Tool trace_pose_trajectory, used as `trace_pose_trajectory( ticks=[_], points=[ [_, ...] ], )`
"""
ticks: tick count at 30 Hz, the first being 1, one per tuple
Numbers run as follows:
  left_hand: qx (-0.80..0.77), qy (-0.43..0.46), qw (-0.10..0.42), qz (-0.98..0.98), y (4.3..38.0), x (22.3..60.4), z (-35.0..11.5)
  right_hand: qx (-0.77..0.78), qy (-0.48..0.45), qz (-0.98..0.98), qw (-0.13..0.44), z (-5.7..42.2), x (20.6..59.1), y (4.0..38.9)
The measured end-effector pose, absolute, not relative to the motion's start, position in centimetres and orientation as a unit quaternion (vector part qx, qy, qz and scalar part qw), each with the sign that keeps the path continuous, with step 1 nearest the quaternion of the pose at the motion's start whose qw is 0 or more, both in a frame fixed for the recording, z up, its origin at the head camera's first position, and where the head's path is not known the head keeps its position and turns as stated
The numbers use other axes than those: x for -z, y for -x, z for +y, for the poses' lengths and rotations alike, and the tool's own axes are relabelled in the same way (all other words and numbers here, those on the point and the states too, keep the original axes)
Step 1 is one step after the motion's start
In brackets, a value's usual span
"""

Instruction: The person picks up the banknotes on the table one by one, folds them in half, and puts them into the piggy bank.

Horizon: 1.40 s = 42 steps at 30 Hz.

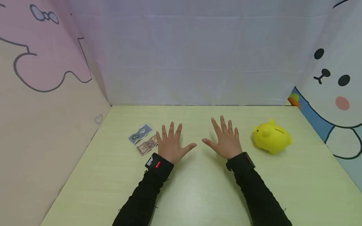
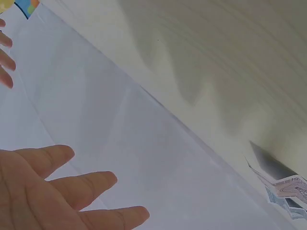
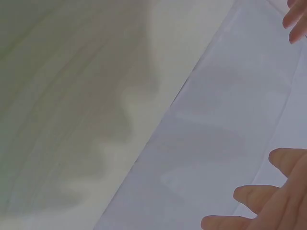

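Both hands are held out over the table, fingers spread and holding nothing. My left hand is just right of two wavy paper banknotes; its little finger overlaps the edge of the brown banknote in the head view. The grey-blue banknote lies behind the brown one. In the left wrist view the creased brown banknote shows at the lower right. My right hand is nearest to a yellow piggy bank, which stands to its right with a dark slot on top.
The pale yellow-green table ends at a white cloth backdrop. A cartoon-printed panel rises along the right side, and a pink and beige one along the left. Dark sleeves and wrist straps cover both forearms.
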<state>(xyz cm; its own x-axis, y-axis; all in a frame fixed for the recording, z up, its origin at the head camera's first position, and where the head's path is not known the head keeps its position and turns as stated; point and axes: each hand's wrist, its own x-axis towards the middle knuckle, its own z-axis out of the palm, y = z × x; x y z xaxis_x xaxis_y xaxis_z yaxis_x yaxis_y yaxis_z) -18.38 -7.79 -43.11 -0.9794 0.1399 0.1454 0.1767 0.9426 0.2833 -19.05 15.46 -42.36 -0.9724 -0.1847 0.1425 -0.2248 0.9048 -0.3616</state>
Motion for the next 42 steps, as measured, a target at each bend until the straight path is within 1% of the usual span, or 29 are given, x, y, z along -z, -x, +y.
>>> trace_pose_trajectory(
  ticks=[11, 18, 24, 27, 32, 38, 42],
  points=[
    [0.165, 0.08, 0.077, -0.98, 18.6, 42.0, -8.4, -0.223, -0.13, -0.963, 0.076, 14.1, 41.6, 19.7],
    [0.189, 0.082, 0.065, -0.976, 18.3, 41.3, -9.5, -0.258, -0.154, -0.951, 0.068, 12.5, 41.2, 20.0],
    [0.244, 0.076, 0.06, -0.965, 18.0, 40.7, -10.9, -0.282, -0.185, -0.939, 0.069, 10.8, 41.0, 20.3],
    [0.26, 0.071, 0.07, -0.96, 17.9, 40.9, -11.8, -0.312, -0.193, -0.928, 0.058, 9.8, 40.9, 20.5],
    [0.264, 0.055, 0.093, -0.959, 17.6, 41.1, -13.1, -0.384, -0.183, -0.905, 0.012, 8.2, 40.6, 20.4],
    [0.27, 0.035, 0.083, -0.959, 16.9, 41.2, -14.9, -0.428, -0.173, -0.887, -0.017, 6.4, 40.5, 20.4],
    [0.279, 0.024, 0.093, -0.956, 16.6, 41.4, -16.1, -0.445, -0.173, -0.878, -0.024, 5.2, 40.9, 20.5]
  ],
)
